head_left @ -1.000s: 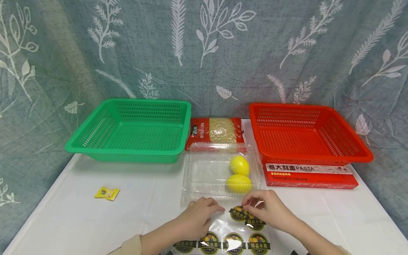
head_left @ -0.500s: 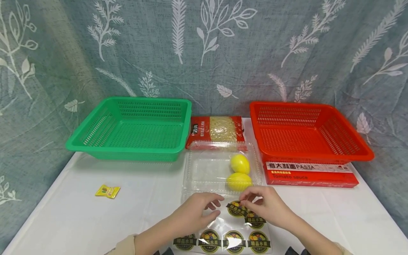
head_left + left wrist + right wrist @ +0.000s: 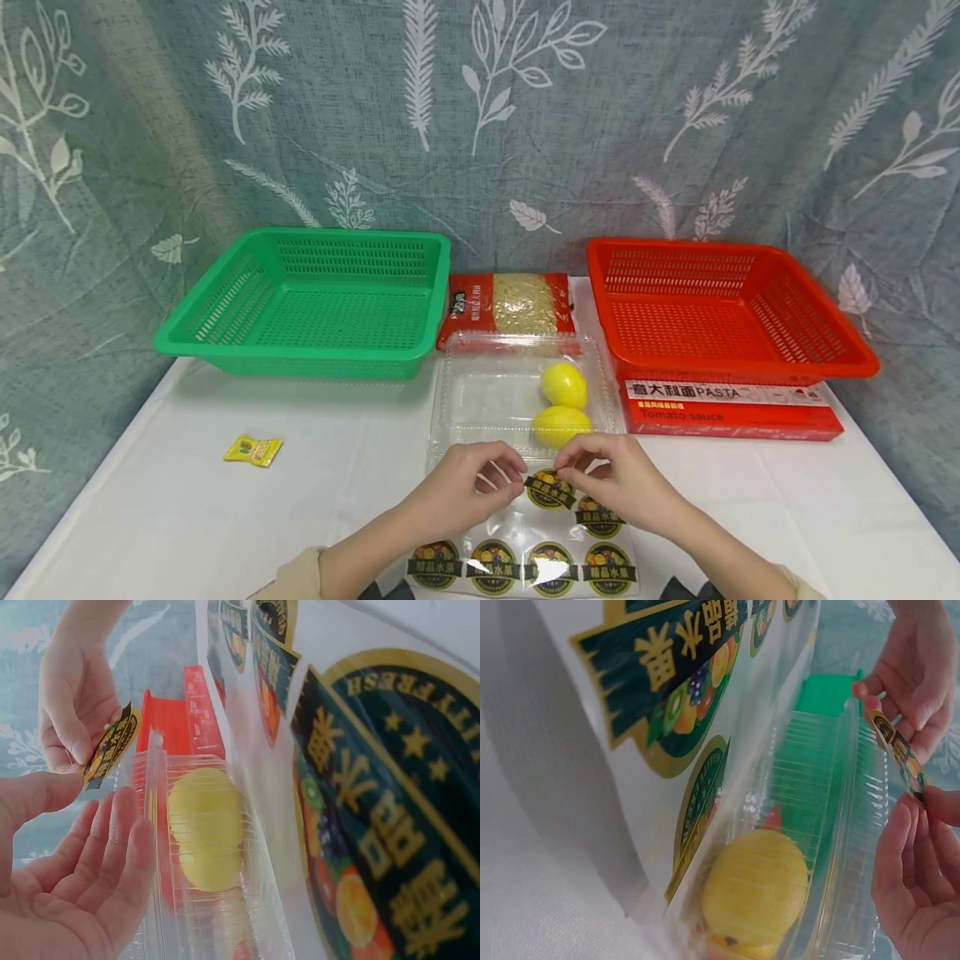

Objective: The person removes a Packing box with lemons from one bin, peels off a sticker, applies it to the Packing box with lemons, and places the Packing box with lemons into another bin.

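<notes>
My right hand (image 3: 617, 482) pinches a round fruit sticker (image 3: 551, 489), black and gold with a dark banner, between thumb and fingertips. The sticker is held up over the sticker sheet (image 3: 517, 529), as the right wrist view shows. My left hand (image 3: 468, 492) is at the sticker's other end, thumb and fingers apart, fingertips right at its edge; in the left wrist view its fingers (image 3: 105, 847) are extended and relaxed. Several like stickers remain on the glossy white sheet. Just beyond both hands lies a clear plastic clamshell box (image 3: 487, 400) with two lemons (image 3: 564, 385) inside at its right.
Behind the box lies a red pasta bag (image 3: 472, 304). A green basket (image 3: 315, 367) stands at the back left, a red basket (image 3: 720, 367) at the back right. A red pasta box (image 3: 735, 421) lies before the red basket. A yellow wrapped sweet (image 3: 253, 450) lies at the left.
My left hand has lifted off the sheet and come up to the sticker. My right hand has moved slightly left and away from me, bringing the pinched sticker with it.
</notes>
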Demonstrator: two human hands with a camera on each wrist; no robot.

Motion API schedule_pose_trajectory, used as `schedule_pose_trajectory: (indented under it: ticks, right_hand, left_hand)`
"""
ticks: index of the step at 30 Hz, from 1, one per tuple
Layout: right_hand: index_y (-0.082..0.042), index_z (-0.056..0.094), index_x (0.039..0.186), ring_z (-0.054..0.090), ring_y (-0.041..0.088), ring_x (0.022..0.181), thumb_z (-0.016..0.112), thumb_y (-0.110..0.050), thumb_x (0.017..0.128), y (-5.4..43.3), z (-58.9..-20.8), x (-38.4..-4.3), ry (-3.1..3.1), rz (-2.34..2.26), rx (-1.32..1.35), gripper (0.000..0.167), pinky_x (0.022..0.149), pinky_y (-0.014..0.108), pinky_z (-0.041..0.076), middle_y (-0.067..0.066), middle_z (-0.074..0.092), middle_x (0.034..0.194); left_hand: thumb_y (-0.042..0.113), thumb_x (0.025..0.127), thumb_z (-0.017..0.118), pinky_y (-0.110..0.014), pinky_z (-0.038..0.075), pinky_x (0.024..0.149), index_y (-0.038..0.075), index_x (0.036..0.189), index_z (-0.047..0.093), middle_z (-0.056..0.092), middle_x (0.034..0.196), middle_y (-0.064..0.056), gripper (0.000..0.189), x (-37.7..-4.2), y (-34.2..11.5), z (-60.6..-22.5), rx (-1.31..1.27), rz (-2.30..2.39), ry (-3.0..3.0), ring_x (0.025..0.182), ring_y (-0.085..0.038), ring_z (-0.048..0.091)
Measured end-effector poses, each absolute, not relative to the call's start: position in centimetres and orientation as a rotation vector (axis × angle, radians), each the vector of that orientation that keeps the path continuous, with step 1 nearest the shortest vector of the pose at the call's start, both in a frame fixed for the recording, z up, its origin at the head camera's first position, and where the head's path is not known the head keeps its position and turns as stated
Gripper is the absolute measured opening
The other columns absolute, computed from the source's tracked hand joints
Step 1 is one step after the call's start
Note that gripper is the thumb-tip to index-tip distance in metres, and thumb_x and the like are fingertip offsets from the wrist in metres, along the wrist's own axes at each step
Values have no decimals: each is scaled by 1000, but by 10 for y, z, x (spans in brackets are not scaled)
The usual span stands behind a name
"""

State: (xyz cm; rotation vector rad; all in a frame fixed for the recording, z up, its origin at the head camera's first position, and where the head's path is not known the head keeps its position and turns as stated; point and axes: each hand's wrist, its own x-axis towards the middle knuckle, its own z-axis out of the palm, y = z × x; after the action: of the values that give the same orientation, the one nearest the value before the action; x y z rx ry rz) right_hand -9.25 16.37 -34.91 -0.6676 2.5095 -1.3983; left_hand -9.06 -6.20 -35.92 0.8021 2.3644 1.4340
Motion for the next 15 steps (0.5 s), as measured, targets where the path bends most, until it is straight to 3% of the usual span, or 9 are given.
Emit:
schedule_pose_trajectory:
  ticks: [15]
  right_hand:
    - [-9,66,87,59,8,72,68,-9,81,160,-346,-91,2497,-1457,-711,6,58,24,53,-2,64,80]
  left_hand:
    - [7,84,64,-20,51,65,5,86,63,64,82,2,3,-91,-60,-359,738,1534,2330,72,-7,59]
